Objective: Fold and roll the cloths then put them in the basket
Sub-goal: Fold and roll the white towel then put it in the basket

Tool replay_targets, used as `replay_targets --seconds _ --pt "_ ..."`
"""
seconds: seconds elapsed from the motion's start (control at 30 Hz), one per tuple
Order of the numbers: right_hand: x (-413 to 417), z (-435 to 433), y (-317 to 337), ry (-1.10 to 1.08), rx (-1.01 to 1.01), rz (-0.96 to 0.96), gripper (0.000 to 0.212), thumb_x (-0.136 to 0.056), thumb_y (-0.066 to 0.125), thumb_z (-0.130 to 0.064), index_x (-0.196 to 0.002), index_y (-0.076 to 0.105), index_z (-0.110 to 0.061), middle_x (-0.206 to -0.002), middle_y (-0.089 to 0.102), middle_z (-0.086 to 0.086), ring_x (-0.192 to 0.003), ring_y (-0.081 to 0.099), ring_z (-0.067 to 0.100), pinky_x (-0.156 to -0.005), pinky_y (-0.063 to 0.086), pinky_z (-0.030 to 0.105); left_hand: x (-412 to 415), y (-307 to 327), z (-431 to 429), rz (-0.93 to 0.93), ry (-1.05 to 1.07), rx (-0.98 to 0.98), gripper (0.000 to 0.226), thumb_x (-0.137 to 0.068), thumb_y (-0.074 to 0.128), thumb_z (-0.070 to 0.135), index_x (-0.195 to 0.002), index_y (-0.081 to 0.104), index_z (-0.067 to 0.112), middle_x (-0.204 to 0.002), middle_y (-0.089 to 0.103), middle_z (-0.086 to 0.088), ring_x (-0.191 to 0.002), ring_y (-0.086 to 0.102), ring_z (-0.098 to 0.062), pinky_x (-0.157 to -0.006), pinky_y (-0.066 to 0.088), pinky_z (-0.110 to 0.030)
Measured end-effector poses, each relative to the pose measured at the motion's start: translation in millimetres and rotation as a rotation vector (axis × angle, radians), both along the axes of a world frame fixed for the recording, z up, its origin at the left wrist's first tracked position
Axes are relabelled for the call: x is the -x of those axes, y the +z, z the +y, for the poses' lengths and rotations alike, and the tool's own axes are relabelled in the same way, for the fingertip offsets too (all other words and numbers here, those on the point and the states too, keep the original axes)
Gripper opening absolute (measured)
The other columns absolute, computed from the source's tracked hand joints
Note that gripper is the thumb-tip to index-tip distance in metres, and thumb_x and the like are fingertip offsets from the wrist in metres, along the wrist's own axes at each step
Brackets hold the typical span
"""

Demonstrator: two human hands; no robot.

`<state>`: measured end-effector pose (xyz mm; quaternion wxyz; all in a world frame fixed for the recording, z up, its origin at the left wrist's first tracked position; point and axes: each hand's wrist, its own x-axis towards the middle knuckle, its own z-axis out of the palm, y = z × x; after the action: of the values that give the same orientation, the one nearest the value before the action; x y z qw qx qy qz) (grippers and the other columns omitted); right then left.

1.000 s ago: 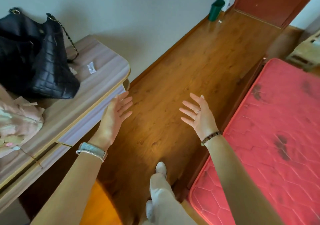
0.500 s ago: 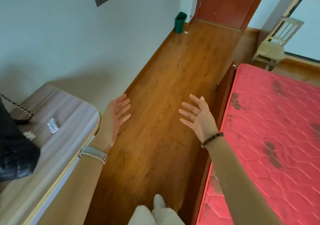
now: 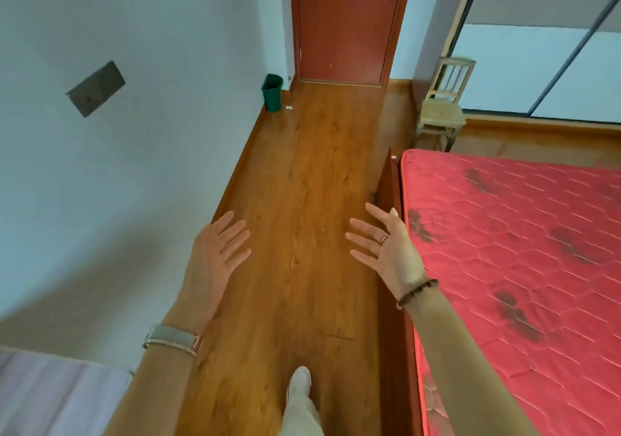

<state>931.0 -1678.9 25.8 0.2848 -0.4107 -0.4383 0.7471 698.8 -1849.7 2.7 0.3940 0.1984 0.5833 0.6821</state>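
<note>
My left hand (image 3: 215,257) is stretched out in front of me over the wooden floor, fingers straight and spread, holding nothing. My right hand (image 3: 386,250) is held out the same way, palm turned inward, beside the edge of the red mattress (image 3: 524,267). No cloth and no basket is in view.
A wooden floor strip (image 3: 302,200) runs ahead between the white wall and the bed frame (image 3: 389,200) to a brown door (image 3: 342,22). A green bin (image 3: 273,92) stands by the wall near the door. A small wooden chair (image 3: 443,106) is beyond the bed. A table corner (image 3: 57,398) shows bottom left.
The view has swung up and forward along the floor. The table with the black bag and cloths has slid out at the lower left. Both hands stay empty and spread.
</note>
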Motion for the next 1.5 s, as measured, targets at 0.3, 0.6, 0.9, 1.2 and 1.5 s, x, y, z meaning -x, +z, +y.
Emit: replay_targets --seconds 0.3,0.6,0.9,1.2,1.5 --pt "53.0 75.8 21.5 -0.147 -0.036 0.049 0.045 -0.102 0.029 -0.053 -0.128 0.058 -0.031 -0.119 0.071 0.005 -0.11 0.068 0.023 -0.106 0.044 0.051 78.7 32.3 119.8 0.005 -0.257 -0.055 0.087 -0.073 0.071 0.066 -0.143 0.042 0.022 -0.143 0.055 -0.003 -0.132 0.053 -0.019 -0.113 0.036 -0.045" --pt "54.6 160.2 26.7 -0.302 -0.11 0.069 0.052 -0.102 0.025 -0.05 -0.136 0.053 -0.022 -0.123 0.068 0.009 -0.112 0.066 0.026 -0.107 0.043 0.047 94.8 37.4 236.0 -0.153 -0.332 -0.056 0.053 -0.105 0.022 0.048 -0.147 0.042 0.023 -0.147 0.052 -0.001 -0.137 0.045 -0.02 -0.11 0.036 -0.039" --pt "73.3 288.5 29.2 -0.317 -0.141 0.072 0.055 -0.103 0.024 -0.051 -0.138 0.053 -0.021 -0.126 0.067 0.007 -0.113 0.066 0.025 -0.109 0.041 0.048 117.4 34.4 370.4 -0.226 -0.37 -0.091 0.057 -0.102 0.031 0.048 -0.15 0.036 0.019 -0.151 0.047 -0.005 -0.141 0.04 -0.022 -0.11 0.033 -0.041" --pt "87.6 416.0 40.5 -0.301 -0.147 0.084 0.047 -0.102 0.028 -0.05 -0.133 0.056 -0.028 -0.128 0.064 0.006 -0.114 0.065 0.024 -0.104 0.045 0.053 133.7 40.7 494.0 -0.321 -0.356 -0.197 0.067 -0.078 0.063 0.051 -0.139 0.049 0.027 -0.146 0.052 -0.006 -0.139 0.041 -0.023 -0.106 0.034 -0.042" --pt "119.1 510.6 38.1 -0.309 -0.137 0.057 0.046 -0.102 0.029 -0.051 -0.132 0.057 -0.03 -0.128 0.065 0.004 -0.113 0.066 0.023 -0.103 0.046 0.052 174.8 38.6 603.1 -0.409 -0.328 -0.186 0.054 -0.107 0.021 0.044 -0.151 0.035 0.016 -0.15 0.048 -0.008 -0.141 0.038 -0.024 -0.109 0.03 -0.045"
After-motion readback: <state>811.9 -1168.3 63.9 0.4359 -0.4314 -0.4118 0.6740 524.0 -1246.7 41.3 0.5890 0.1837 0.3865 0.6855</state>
